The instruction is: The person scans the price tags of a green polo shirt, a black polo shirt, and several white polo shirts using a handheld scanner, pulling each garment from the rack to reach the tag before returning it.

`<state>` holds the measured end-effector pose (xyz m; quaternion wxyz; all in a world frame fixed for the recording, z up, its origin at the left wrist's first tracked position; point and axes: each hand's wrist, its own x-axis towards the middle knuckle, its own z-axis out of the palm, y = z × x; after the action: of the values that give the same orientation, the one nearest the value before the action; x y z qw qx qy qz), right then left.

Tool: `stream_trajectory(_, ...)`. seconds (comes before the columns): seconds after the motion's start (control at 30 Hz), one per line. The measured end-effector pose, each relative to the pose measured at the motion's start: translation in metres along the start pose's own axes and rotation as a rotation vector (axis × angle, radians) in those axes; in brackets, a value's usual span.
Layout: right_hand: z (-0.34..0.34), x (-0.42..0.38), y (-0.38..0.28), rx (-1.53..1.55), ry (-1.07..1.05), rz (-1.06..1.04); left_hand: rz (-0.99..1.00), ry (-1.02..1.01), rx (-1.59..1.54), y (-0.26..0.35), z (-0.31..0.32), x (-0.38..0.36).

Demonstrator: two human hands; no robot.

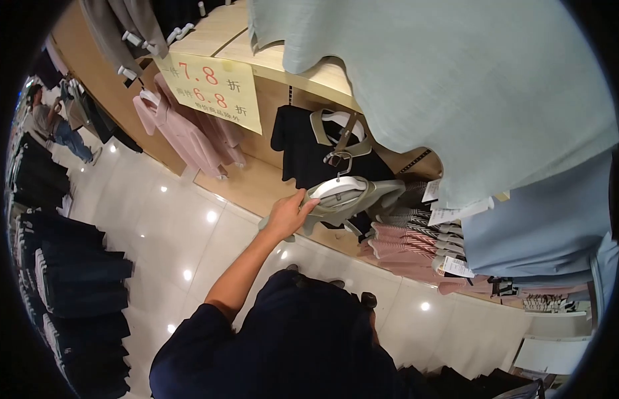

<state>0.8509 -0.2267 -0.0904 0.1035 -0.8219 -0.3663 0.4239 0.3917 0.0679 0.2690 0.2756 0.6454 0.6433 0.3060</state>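
Observation:
My left hand (289,214) grips the shoulder of a grey-green collared shirt (329,211), its thumb on the fabric beside the collar. That shirt hangs on a white hanger (339,186) whose metal hook points up. Just behind it a black shirt (296,146) with a beige collar hangs on another white hanger. To the right of the held shirt are striped and pink shirts (406,241) with white tags. My right hand is hidden; only a bit of forearm shows beside my dark shirt, near a small black object (368,300).
A yellow sign (213,90) is fixed to the wooden shelf edge (296,70). Pink shirts (180,130) hang at the left, and large pale green cloth (456,86) at the upper right. Dark folded clothes (83,266) line the left side. A person (53,123) stands far left.

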Motion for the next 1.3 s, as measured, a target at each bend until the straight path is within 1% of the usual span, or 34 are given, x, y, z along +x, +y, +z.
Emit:
stream_trajectory(0.1, 0.001, -0.006, 0.005, 0.011, 0.009, 0.004, -0.022, -0.042, -0.014, 0.011, -0.011, 0.001)
stream_trajectory(0.2, 0.003, -0.011, 0.012, 0.014, 0.019, 0.015, 0.1, -0.001, -0.129, 0.035, -0.038, 0.004)
stream_trajectory(0.23, 0.005, -0.013, 0.016, 0.013, 0.021, 0.016, 0.072, -0.079, -0.107, 0.053, -0.058, 0.006)
stream_trajectory(0.33, 0.009, -0.018, 0.023, 0.013, 0.02, 0.024, 0.111, -0.123, -0.554, 0.078, -0.086, 0.011)
stream_trajectory(0.37, 0.01, -0.019, 0.024, 0.018, 0.023, 0.026, 0.102, -0.201, -0.628, 0.077, -0.095, 0.016)
stream_trajectory(0.5, 0.015, -0.024, 0.031, 0.035, 0.03, 0.035, 0.017, -0.236, -0.798, 0.079, -0.106, 0.021)
stream_trajectory(0.7, 0.031, -0.028, 0.049, 0.048, 0.043, 0.043, -0.01, -0.349, -0.75, 0.082, -0.112, 0.012)
stream_trajectory(0.77, 0.041, -0.025, 0.067, 0.045, 0.043, 0.048, -0.02, -0.357, -0.753, 0.072, -0.106, 0.011)
stream_trajectory(0.83, 0.045, -0.028, 0.069, 0.043, 0.033, 0.053, -0.017, -0.353, -0.768, 0.07, -0.103, 0.008)
stream_trajectory(0.9, 0.042, -0.032, 0.069, 0.07, -0.039, 0.064, -0.003, -0.333, -0.794, 0.072, -0.104, 0.003)
stream_trajectory(1.0, 0.049, -0.041, 0.074, 0.057, 0.203, 0.018, 0.009, -0.313, -0.792, 0.075, -0.107, -0.005)
stream_trajectory(1.1, 0.054, -0.037, 0.098, 0.087, 0.154, -0.026, 0.006, -0.345, -0.848, 0.08, -0.112, -0.014)
stream_trajectory(1.17, 0.028, -0.066, 0.061, 0.122, 0.121, 0.002, 0.016, -0.356, -0.855, 0.082, -0.113, -0.018)
stream_trajectory(1.2, 0.009, -0.09, 0.025, 0.14, 0.105, 0.016, 0.02, -0.358, -0.858, 0.083, -0.114, -0.02)
stream_trajectory(1.3, 0.008, -0.097, 0.018, 0.111, 0.137, -0.015, 0.039, -0.372, -0.838, 0.086, -0.117, -0.025)
